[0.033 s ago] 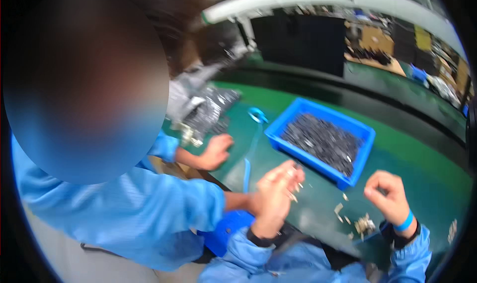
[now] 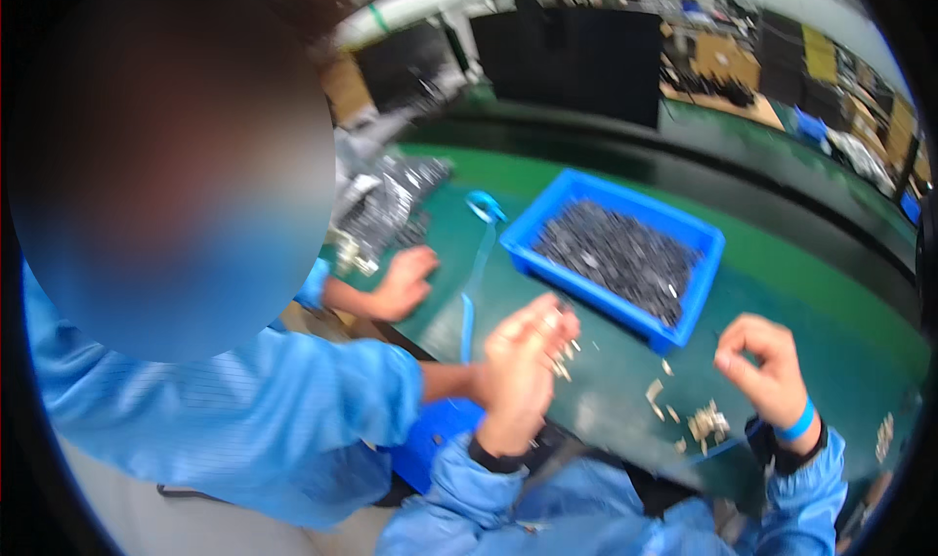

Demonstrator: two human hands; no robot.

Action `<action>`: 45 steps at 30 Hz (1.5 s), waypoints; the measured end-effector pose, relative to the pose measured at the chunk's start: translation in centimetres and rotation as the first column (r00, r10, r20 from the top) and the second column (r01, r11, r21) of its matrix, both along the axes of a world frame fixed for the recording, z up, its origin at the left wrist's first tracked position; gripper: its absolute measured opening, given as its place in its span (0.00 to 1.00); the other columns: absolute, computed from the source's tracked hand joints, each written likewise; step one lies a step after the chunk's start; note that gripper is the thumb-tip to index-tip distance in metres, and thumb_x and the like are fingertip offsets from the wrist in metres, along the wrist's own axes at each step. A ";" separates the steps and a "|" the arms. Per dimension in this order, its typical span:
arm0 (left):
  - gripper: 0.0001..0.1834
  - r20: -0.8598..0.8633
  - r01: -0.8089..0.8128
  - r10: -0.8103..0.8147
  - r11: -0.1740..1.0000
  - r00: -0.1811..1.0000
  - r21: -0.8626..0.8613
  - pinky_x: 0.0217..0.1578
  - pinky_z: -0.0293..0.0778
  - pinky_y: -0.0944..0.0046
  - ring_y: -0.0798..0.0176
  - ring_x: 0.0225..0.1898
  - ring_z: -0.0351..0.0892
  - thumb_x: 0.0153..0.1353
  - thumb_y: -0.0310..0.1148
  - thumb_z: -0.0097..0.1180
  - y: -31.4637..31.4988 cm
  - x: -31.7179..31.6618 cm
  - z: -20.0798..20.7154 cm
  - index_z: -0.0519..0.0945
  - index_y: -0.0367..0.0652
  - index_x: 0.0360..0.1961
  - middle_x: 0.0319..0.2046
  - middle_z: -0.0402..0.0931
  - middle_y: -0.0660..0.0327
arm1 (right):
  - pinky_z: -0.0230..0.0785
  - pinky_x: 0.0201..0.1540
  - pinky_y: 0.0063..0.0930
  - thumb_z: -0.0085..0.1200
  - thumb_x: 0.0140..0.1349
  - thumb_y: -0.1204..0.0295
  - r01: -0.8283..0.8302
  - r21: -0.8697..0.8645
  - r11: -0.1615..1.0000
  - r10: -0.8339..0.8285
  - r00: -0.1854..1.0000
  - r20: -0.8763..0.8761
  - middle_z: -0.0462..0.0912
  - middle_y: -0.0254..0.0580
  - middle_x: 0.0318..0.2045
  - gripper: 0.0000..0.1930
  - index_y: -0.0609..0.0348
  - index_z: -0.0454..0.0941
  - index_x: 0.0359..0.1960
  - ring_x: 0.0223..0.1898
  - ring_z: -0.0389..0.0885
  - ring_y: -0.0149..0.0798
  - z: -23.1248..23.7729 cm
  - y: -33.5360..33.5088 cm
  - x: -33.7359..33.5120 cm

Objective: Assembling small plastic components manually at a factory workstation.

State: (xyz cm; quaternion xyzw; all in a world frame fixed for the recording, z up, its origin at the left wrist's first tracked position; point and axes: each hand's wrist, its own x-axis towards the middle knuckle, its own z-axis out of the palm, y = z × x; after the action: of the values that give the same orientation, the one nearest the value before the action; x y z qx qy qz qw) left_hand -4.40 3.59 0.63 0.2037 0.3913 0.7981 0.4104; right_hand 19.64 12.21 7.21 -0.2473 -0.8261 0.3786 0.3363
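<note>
Fingers [image 2: 757,329] on the right hand [image 2: 769,380] are curled in, thumb close to index, and honestly I can't tell if anything's pinched there. Left hand [image 2: 520,385] is pretty blurry, fingers bunched up, so can't tell what it's gripping either; some pale bits [image 2: 560,368] show right beside those fingers, maybe held, maybe lying below. Blue bin [image 2: 667,336] full of small dark pieces [image 2: 620,258] sits just past the left fingers, off to their right. Little pile of pale pieces [image 2: 707,423] is on the green worktop [image 2: 840,365], nearer the body than the right fingers and a bit left. Co-worker's forearm [image 2: 447,382] reaches the left hand from its left, overlapping it.
</note>
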 end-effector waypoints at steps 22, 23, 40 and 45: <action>0.09 -0.214 -0.167 0.168 0.986 0.962 0.024 0.32 0.77 0.69 0.64 0.28 0.78 0.53 0.21 0.54 2.0 2.1 0.9 0.75 0.31 0.37 0.30 0.77 0.52 | 0.66 0.26 0.27 0.53 0.47 0.80 0.342 0.403 0.849 -0.423 0.897 0.130 0.73 0.42 0.22 0.03 0.64 0.73 0.24 0.23 0.73 0.40 -2.7 3.3 5.4; 0.09 -0.203 -0.140 0.143 0.990 0.969 0.030 0.32 0.77 0.69 0.64 0.28 0.78 0.53 0.21 0.54 2.1 2.4 0.8 0.75 0.31 0.37 0.29 0.77 0.52 | 0.67 0.27 0.26 0.54 0.47 0.80 0.331 0.417 0.846 -0.389 0.919 0.060 0.73 0.43 0.23 0.04 0.64 0.74 0.26 0.24 0.74 0.39 -2.5 3.1 4.6; 0.09 -0.206 0.020 0.004 0.993 0.979 0.117 0.33 0.79 0.70 0.63 0.29 0.78 0.54 0.20 0.52 2.1 5.7 2.1 0.74 0.29 0.37 0.31 0.76 0.50 | 0.69 0.36 0.20 0.53 0.53 0.74 -0.482 -0.677 0.557 -0.004 0.813 -0.582 0.73 0.35 0.32 0.15 0.64 0.68 0.43 0.31 0.74 0.26 -2.8 1.6 -8.3; 0.09 -0.262 0.020 0.011 0.993 0.965 0.116 0.33 0.78 0.69 0.62 0.29 0.78 0.53 0.20 0.52 1.9 5.7 1.8 0.74 0.28 0.37 0.31 0.76 0.50 | 0.70 0.33 0.19 0.52 0.53 0.74 -0.463 -0.707 0.535 -0.037 0.823 -0.567 0.75 0.33 0.28 0.14 0.64 0.69 0.41 0.27 0.75 0.25 -3.0 1.5 -8.4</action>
State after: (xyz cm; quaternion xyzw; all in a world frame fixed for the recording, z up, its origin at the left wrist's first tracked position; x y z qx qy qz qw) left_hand 1.35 5.49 2.43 0.3324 0.3941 0.7847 0.3441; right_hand 11.27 13.68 4.20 -0.1553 -0.4541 0.8092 0.3389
